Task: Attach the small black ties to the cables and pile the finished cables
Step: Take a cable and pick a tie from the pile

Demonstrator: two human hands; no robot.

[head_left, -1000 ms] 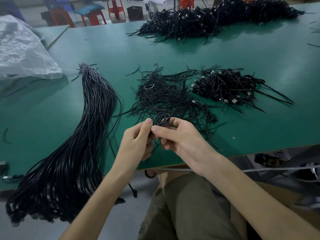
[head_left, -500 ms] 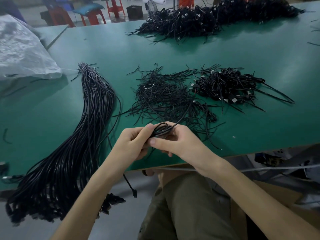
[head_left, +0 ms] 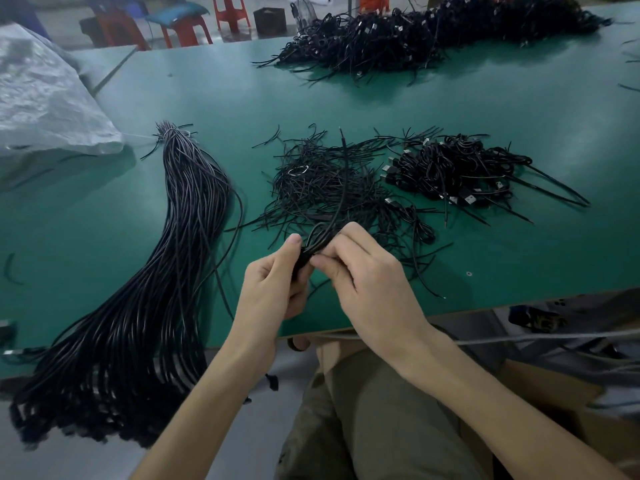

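Both hands meet over the near edge of the green table [head_left: 485, 109]. My left hand [head_left: 273, 285] grips a folded black cable [head_left: 313, 245], its thumb up against the loops. My right hand [head_left: 360, 275] pinches the same cable bundle from the right; one free end of the cable [head_left: 343, 174] sticks up and away over the table. Just beyond the hands lies a loose heap of small black ties [head_left: 322, 188]. To its right sits a pile of coiled, tied cables [head_left: 457, 171] with plugs showing. A long sheaf of straight untied cables [head_left: 162, 271] lies at the left and hangs over the table's edge.
A much larger heap of black cables [head_left: 415, 32] lies at the far side. A crumpled white plastic sack [head_left: 41, 98] sits at the far left. Red stools [head_left: 180, 26] stand beyond the table. My lap and a cardboard box [head_left: 554, 410] are below the edge.
The hands have turned the cable: the loops, held flat between the fingertips before, now stand bunched upright and one cable end has swung up over the ties.
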